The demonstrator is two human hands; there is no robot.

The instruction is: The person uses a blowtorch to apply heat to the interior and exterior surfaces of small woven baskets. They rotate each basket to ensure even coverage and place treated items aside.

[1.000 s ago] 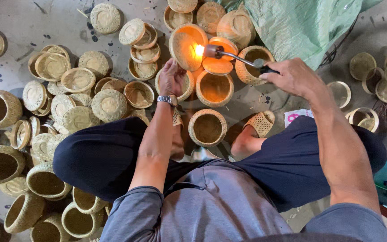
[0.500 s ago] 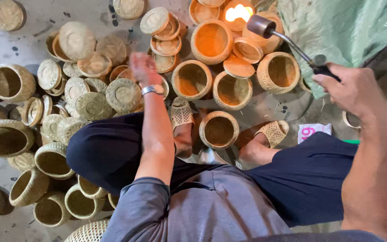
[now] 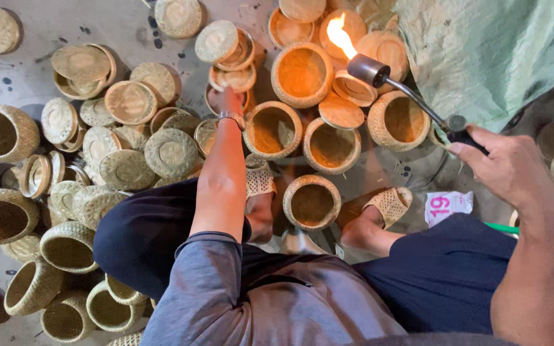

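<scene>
The right hand (image 3: 514, 170), at the right of the frame, had its grip clamped on the dark handle of a gas torch (image 3: 411, 96). The torch's thin metal neck ran up and left from the fist to a round burner head, and a bright flame (image 3: 341, 35) rose from it near the top centre. The flame stood over a cluster of round woven baskets, just beside an open basket (image 3: 301, 74) lit orange by it.

The left hand (image 3: 231, 102), reaching up the middle of the frame with a wristwatch (image 3: 232, 117) on its wrist, lay on a shallow woven lid (image 3: 233, 78); whether its grip was closed on the lid or only resting there could not be told.

Below the flame, more open baskets sat near the person's sandalled feet, one small basket (image 3: 312, 202) between them. Many more baskets and flat lids were heaped across the left half of the frame on the grey floor (image 3: 20, 77). A green tarp (image 3: 495, 51) filled the upper right corner.
</scene>
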